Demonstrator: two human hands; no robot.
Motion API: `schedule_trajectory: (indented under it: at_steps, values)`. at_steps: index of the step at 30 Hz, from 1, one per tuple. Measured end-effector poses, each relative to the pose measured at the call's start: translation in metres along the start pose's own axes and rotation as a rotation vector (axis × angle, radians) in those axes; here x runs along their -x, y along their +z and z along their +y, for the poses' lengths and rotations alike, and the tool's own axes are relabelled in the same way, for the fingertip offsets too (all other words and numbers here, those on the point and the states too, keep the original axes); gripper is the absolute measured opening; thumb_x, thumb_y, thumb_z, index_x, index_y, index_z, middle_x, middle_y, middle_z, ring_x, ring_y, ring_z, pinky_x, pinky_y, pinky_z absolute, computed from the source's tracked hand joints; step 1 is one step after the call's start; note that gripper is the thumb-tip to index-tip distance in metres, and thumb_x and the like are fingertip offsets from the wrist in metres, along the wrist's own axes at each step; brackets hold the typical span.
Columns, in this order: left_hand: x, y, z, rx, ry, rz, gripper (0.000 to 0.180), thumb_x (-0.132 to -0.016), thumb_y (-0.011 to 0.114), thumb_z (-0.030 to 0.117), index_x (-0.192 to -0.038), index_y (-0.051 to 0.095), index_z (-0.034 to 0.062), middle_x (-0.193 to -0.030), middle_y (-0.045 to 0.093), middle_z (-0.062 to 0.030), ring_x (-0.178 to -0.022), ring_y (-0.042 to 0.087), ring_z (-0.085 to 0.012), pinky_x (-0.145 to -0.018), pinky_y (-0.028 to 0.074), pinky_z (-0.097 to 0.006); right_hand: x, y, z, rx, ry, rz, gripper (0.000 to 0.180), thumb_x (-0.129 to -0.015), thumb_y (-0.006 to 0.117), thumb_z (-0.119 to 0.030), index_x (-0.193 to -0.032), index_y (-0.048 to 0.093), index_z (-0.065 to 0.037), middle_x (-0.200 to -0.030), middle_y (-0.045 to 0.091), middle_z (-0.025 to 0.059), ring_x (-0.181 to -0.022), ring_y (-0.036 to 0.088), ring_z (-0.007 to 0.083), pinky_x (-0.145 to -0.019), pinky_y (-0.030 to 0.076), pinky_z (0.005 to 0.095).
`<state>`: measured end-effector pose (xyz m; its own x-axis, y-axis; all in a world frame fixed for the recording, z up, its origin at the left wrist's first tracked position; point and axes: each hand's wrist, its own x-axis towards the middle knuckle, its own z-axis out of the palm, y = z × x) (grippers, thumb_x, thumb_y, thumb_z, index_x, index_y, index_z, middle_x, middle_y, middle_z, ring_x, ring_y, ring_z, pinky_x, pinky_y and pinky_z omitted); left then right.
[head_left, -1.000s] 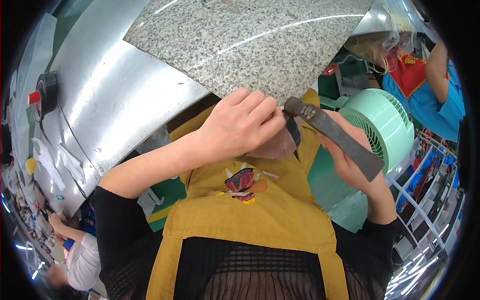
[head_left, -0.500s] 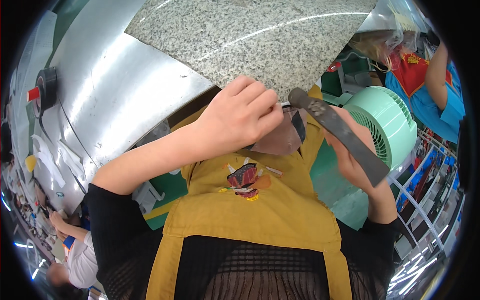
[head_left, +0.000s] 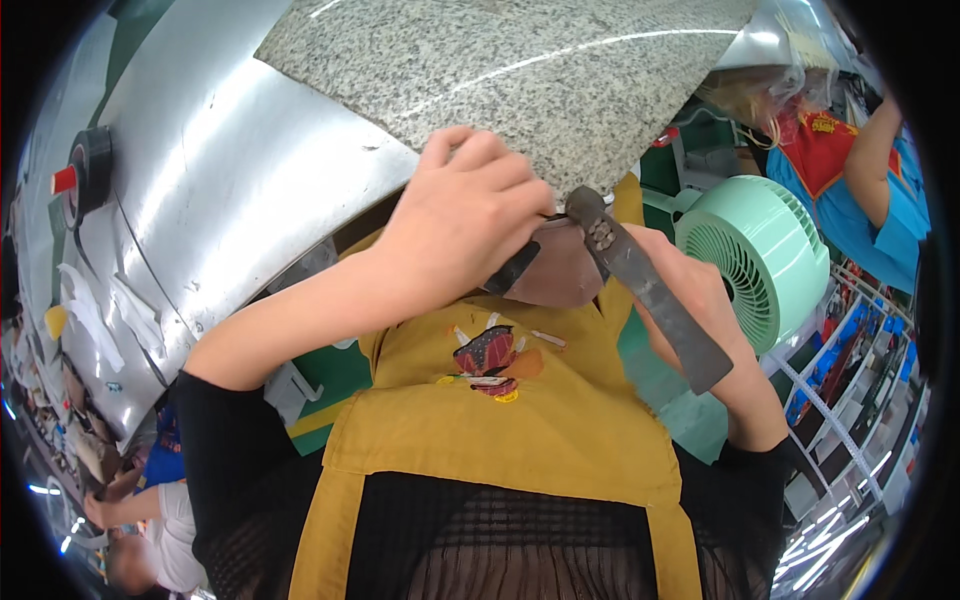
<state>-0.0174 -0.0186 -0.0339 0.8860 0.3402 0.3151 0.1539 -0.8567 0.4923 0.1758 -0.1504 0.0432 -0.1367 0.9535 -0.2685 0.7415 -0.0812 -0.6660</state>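
At the near corner of a speckled stone slab, my left hand is closed on a brownish-pink leather-like piece. The piece has dark patches and hangs from the slab's edge over my apron; its exact kind is unclear. My right hand grips a hammer with a long, dark metal head. One blunt end of the head is beside the piece at the slab's edge, and the broad flat end points back toward my right wrist. The hammer's handle is hidden behind the head and my hand.
A metal tabletop adjoins the slab, with a black reel and white scraps on it. Close on the right stands a mint-green fan. Other people work at far right and lower left. My yellow apron covers my lap.
The hammer and my right hand have moved left, and the hammer's head is tilted more steeply. My left hand has shifted slightly up, and the piece's dark patch now shows nearer its fingers.
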Motion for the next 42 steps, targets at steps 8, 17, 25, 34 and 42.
schedule_trajectory:
  at_steps: [8,17,25,34,42]
  values:
    - [0.007,0.007,0.0,-0.191,0.231,0.1,0.025,-0.063,0.063,0.009,-0.088,0.061,0.009,-0.084,0.054,-0.0004,-0.088,0.052,-0.0181,-0.092,0.04,-0.041,0.0,-0.006,0.001,-0.092,-0.03,0.027,0.046,-0.079,0.057,-0.004,-0.123,0.047,-0.005,-0.102,0.061,0.0151,-0.086,0.063,0.0342,-0.069,0.051,0.0362]
    - [0.009,0.01,-0.002,-0.214,0.259,0.145,0.021,-0.066,0.06,0.009,-0.087,0.061,0.0093,-0.085,0.055,0.0001,-0.088,0.054,-0.0165,-0.093,0.04,-0.04,-0.002,-0.008,-0.007,-0.179,0.046,0.026,0.043,-0.081,0.057,-0.001,-0.123,0.048,-0.005,-0.107,0.059,0.0162,-0.089,0.061,0.0351,-0.073,0.05,0.0342]
    - [0.008,-0.003,-0.008,0.049,0.015,0.047,0.018,-0.069,0.069,0.011,-0.086,0.063,0.0125,-0.083,0.055,0.0015,-0.086,0.05,-0.0199,-0.086,0.038,-0.037,-0.005,0.005,-0.009,-0.048,0.025,-0.019,0.041,-0.082,0.057,-0.007,-0.121,0.046,-0.004,-0.094,0.062,0.0155,-0.083,0.063,0.0351,-0.068,0.05,0.0375]
    - [0.013,0.005,-0.013,-0.136,0.283,0.142,0.028,-0.057,0.063,0.012,-0.085,0.06,0.0096,-0.083,0.053,-0.0002,-0.085,0.052,-0.0183,-0.087,0.043,-0.039,-0.005,-0.001,-0.013,-0.097,0.016,-0.001,0.045,-0.079,0.057,-0.004,-0.122,0.046,-0.003,-0.101,0.06,0.0161,-0.088,0.062,0.0352,-0.07,0.05,0.0369]
    - [0.016,0.011,-0.013,-0.157,0.301,0.181,0.029,-0.056,0.064,0.012,-0.084,0.06,0.0095,-0.085,0.054,-0.0007,-0.086,0.052,-0.0186,-0.085,0.044,-0.038,-0.008,-0.004,-0.02,-0.148,-0.015,0.04,0.041,-0.079,0.057,-0.002,-0.119,0.05,-0.006,-0.1,0.06,0.016,-0.087,0.061,0.036,-0.069,0.05,0.0386]
